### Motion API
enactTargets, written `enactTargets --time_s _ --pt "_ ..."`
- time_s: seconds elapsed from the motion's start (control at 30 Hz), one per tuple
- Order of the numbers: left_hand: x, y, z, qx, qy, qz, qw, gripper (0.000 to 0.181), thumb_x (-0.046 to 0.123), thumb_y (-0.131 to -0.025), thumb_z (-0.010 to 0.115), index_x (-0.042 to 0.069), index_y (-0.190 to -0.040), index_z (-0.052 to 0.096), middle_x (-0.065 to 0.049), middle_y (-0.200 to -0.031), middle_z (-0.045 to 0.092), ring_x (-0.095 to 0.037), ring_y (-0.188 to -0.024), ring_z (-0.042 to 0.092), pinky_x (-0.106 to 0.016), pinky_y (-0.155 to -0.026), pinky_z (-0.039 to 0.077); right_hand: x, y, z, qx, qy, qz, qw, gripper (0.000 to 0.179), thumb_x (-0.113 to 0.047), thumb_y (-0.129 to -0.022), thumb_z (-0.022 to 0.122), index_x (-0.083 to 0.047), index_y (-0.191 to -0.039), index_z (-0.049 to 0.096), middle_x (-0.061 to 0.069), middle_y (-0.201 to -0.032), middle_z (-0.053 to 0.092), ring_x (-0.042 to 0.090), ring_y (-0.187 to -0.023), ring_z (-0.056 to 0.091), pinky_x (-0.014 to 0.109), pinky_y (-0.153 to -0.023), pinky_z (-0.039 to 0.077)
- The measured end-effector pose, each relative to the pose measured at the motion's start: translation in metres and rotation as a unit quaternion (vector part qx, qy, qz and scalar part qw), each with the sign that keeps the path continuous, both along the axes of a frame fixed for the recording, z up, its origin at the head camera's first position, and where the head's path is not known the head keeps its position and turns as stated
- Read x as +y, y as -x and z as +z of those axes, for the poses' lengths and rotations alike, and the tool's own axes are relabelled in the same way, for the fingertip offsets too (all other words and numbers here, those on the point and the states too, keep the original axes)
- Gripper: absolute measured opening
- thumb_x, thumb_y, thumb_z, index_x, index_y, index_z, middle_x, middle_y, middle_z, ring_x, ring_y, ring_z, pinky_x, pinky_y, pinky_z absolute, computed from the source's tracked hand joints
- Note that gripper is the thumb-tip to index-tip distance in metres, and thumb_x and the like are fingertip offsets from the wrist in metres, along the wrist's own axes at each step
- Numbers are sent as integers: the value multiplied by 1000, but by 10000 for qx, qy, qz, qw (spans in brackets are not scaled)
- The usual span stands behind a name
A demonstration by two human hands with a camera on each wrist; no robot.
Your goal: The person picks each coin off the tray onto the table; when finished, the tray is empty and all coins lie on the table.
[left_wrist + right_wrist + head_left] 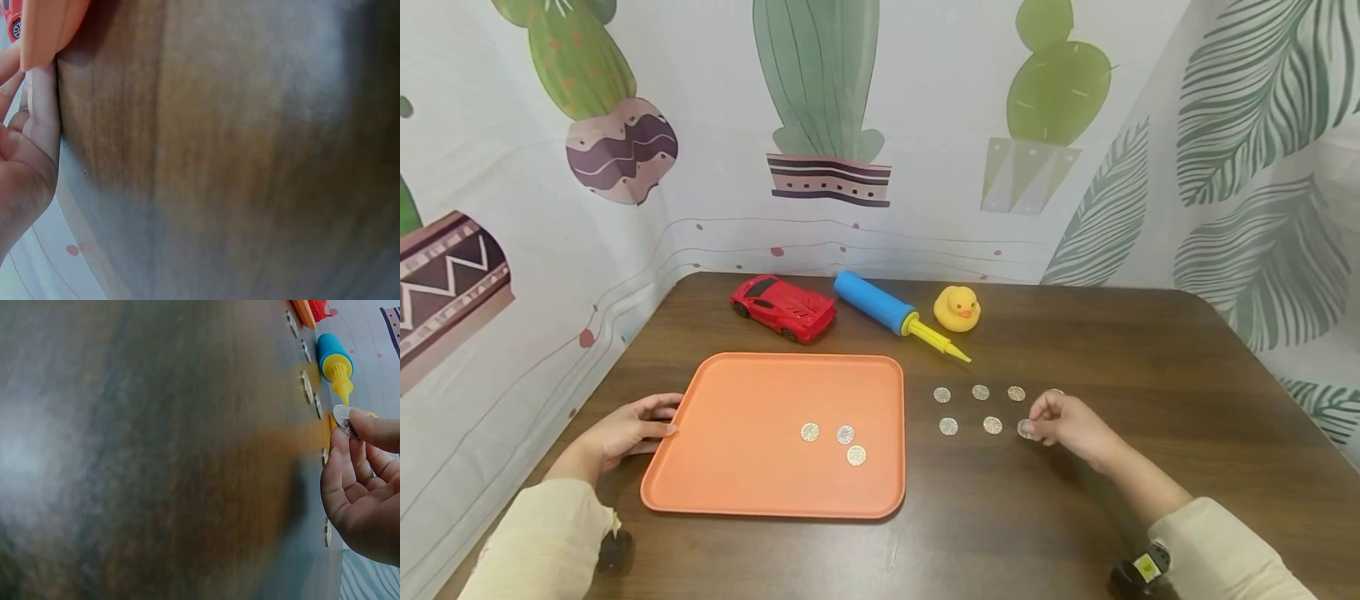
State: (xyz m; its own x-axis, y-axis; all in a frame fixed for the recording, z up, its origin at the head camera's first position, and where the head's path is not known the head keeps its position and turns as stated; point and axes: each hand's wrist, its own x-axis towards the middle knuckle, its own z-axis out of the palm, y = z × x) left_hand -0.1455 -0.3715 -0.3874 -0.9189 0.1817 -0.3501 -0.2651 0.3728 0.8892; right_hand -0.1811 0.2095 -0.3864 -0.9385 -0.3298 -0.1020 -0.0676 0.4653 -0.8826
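Observation:
My right hand pinches a silvery coin between thumb and fingertips, at the right end of the nearer of two rows of coins on the table. Another coin shows partly behind this hand. At the left, my left hand holds the left rim of an orange tray, the thumb at the edge; some of its fingers pass beneath the rim in the left wrist view. Three coins lie on the tray, right of its middle, two of them close together.
Behind the tray, a red toy car stands on the brown table. A blue and yellow hand pump lies beside it, then a yellow rubber duck. A cloth printed with cacti hangs behind the table.

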Motion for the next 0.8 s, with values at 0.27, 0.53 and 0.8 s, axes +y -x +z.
enactTargets --time_s 0.27,0.53,0.8 --pt "1 0 0 -8 -4 7 10000 65 10 -84 55 -10 -131 15 -24 -118 33 -14 -88 53 -36 -76 46 1 1 -2 117 -408 -25 9991 15 -3 -75 61 4 -79 49 6 -67 51 19 -63 49 30 -55 45" --pt "0 0 -1 -2 -31 3 10000 65 10 -84 55 -9 -131 16 -24 -117 33 -14 -88 53 -36 -76 46 -2 4 -5 236 -724 -26 9971 10 0 -75 59 4 -78 51 6 -68 51 18 -59 48 29 -51 43" --pt "0 0 -1 1 -8 16 10000 65 10 -84 55 -9 -131 16 -24 -118 33 -13 -87 53 -35 -75 46 -3 4 -5 307 -978 -55 9947 12 -1 -74 61 3 -80 51 6 -71 51 17 -60 47 29 -51 43"
